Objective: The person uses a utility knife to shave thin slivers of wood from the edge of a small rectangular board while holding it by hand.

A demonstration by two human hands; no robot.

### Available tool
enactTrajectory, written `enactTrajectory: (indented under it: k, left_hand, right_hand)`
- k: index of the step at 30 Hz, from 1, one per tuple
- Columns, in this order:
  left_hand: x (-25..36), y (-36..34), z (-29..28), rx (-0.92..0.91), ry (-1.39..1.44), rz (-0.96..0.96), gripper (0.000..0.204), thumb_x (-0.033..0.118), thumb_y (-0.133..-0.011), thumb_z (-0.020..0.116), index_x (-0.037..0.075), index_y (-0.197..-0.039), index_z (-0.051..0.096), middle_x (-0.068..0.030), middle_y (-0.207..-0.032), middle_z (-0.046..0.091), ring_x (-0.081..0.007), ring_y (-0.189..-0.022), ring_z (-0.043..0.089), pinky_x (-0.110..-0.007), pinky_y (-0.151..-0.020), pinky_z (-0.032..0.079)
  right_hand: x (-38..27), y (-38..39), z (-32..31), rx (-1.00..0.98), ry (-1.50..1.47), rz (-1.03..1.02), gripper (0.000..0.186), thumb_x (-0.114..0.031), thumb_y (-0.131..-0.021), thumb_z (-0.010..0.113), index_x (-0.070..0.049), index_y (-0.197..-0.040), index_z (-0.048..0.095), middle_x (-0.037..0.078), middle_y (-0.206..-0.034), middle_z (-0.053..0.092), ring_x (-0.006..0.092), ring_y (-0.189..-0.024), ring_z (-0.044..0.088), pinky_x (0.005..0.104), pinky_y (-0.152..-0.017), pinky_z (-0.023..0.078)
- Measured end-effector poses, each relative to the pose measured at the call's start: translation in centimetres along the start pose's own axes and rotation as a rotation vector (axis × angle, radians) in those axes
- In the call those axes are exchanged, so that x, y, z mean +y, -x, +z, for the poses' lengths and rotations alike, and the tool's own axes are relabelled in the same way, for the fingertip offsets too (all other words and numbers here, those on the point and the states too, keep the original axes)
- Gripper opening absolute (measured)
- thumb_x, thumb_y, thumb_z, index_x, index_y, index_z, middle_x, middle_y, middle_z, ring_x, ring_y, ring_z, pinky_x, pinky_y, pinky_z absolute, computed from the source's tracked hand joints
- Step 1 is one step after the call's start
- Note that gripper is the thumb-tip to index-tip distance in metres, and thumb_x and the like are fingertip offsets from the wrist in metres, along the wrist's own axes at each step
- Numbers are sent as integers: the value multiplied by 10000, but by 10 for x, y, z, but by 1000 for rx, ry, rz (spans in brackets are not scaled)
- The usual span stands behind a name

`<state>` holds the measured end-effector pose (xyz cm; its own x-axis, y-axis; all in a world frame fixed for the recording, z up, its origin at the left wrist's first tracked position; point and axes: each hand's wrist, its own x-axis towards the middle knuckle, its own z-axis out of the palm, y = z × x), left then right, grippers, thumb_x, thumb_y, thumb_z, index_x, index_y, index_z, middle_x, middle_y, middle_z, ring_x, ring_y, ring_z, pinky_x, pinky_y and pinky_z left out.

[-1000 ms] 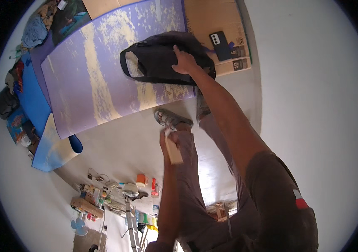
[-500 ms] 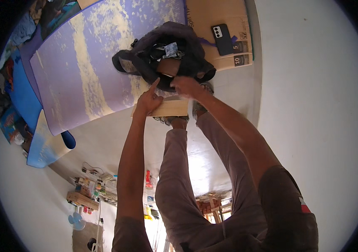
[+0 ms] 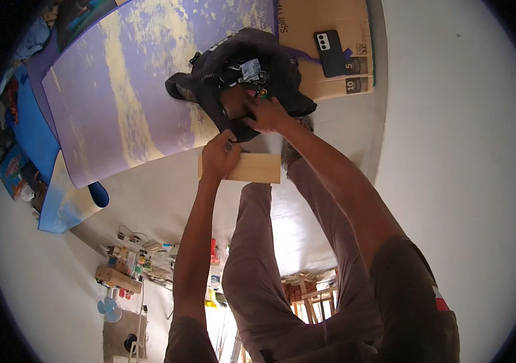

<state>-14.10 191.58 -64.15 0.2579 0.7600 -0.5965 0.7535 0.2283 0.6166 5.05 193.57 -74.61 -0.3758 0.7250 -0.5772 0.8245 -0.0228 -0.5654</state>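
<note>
An unzipped black bag [image 3: 288, 78] lies across the worn purple mat, with a brown item [image 3: 233, 101] and small objects inside. My left hand [image 3: 221, 156] is closed on a pale wooden board [image 3: 259, 169], its upper fingers at the bag's front edge. My right hand [image 3: 265, 116] reaches into the bag's opening beside the brown item, fingers apart; their tips are partly hidden in the dark interior.
A purple mat [image 3: 88, 115] bears the bag. A dark phone [image 3: 329, 53] rests on cardboard [image 3: 300, 24]. Blue mat [image 3: 46, 139] and piled clothing [image 3: 31, 36] are at left, household clutter [image 3: 131, 266] lower left, a white wall [image 3: 457, 151] at right.
The bag has gone from closed to open. My left hand has brought the board up to the bag's front edge, and my right hand has moved down, then into the opening.
</note>
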Motion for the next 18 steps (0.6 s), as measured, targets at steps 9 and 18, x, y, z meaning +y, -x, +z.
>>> enactTrajectory:
  k: [9,18]
  left_hand:
    - [12,-4,37,101,104,-13,237,242,-780,624,80,-953,621,-158,-856,680,-358,-818,661,-417,-726,517]
    - [33,-2,28,-37,-58,-296,220,256,-814,619,81,-946,639,-164,-899,702,-367,-870,674,-416,-761,519]
  right_hand:
    - [34,12,-35,-61,150,345,272,-221,-818,584,-32,-971,706,184,-950,686,333,-907,689,454,-753,548]
    - [30,-69,8,19,228,194,140,-105,-831,604,-87,-845,743,125,-951,724,282,-875,713,424,-703,559]
